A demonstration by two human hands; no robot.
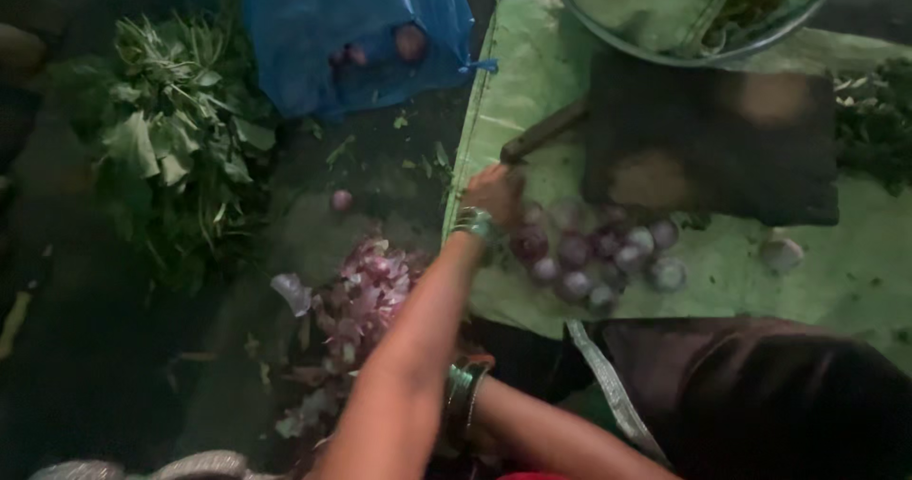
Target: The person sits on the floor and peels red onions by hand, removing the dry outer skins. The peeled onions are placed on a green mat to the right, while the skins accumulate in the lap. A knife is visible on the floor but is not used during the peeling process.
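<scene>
Green sheet (532,81) kept the peeled onions (594,257) off the ground; one hand (494,193) reached for the knife (543,131), can't tell about the fingers, blurry.

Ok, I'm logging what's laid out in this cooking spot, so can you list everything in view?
peeled onions: about ten, purple, heaped on the green sheet below the board
half onion: one, pale, right of the heap
cutting board: one, dark, on the sheet
knife: one, dark handle, left of the board
green sheet: one, spread on the ground
onion skins: a pile, pink-purple, left of the sheet
blue bag: one, holding onions, top
leafy greens: a bunch, green, left
metal basin: one, top
forward hand: bangled wrist, at the knife handle; which hand it is, unclear
other hand: hidden behind the forearm
</scene>
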